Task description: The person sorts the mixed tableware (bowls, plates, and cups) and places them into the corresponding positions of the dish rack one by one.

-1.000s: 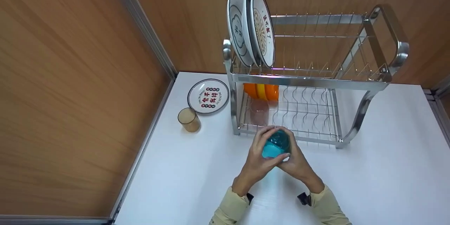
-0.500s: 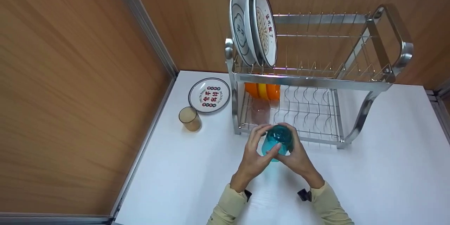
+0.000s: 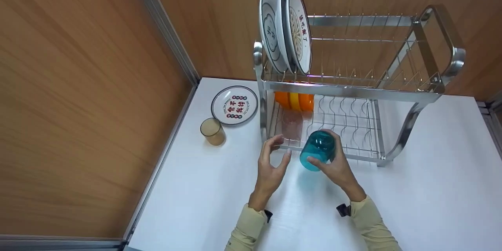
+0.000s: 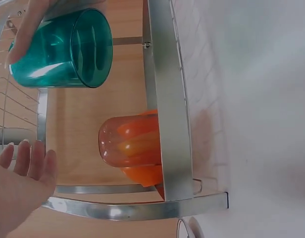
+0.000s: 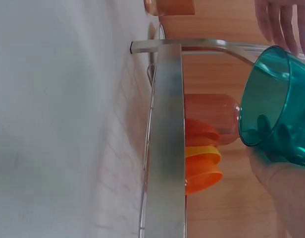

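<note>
A teal drinking glass point(image 3: 318, 150) is held by my right hand point(image 3: 340, 168) in front of the dish rack's lower tier. The glass is mouth downward and a little tilted; in the left wrist view its rim faces the white tabletop. My left hand point(image 3: 270, 170) is apart from the glass, to its left, with fingers spread and holding nothing. Just behind the hands, a pink glass point(image 3: 291, 127) stands upside down on the lower tier of the metal dish rack point(image 3: 353, 92).
Orange and yellow bowls point(image 3: 295, 102) stand on edge behind the pink glass. Several plates point(image 3: 300, 33) lean upright at the top tier's left end. An amber glass point(image 3: 213, 131) and a small plate point(image 3: 234, 105) sit on the white table point(image 3: 188, 204), left of the rack.
Both hands held the teal glass earlier. My left hand has let go and moved left, while my right hand has carried the glass slightly right and toward the rack.
</note>
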A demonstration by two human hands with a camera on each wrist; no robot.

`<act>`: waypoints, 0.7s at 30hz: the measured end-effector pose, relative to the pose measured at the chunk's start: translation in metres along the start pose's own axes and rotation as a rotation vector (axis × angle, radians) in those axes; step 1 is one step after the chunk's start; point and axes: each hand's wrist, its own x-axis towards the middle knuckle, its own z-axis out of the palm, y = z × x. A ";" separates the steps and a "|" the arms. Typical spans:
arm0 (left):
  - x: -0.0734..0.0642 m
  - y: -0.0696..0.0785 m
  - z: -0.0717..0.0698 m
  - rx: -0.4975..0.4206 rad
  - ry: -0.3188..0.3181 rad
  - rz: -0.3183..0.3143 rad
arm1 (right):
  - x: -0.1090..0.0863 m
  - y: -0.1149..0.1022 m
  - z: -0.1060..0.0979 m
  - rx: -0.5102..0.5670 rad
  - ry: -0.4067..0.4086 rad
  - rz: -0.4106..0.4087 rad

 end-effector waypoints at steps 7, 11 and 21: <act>0.003 -0.013 -0.009 0.003 0.129 -0.046 | 0.013 0.008 -0.010 0.016 0.046 -0.005; 0.004 -0.018 -0.014 0.001 0.175 -0.093 | 0.020 0.012 -0.016 0.029 0.066 0.006; -0.001 -0.030 -0.027 0.002 0.229 -0.179 | 0.035 0.020 -0.027 0.004 0.097 0.077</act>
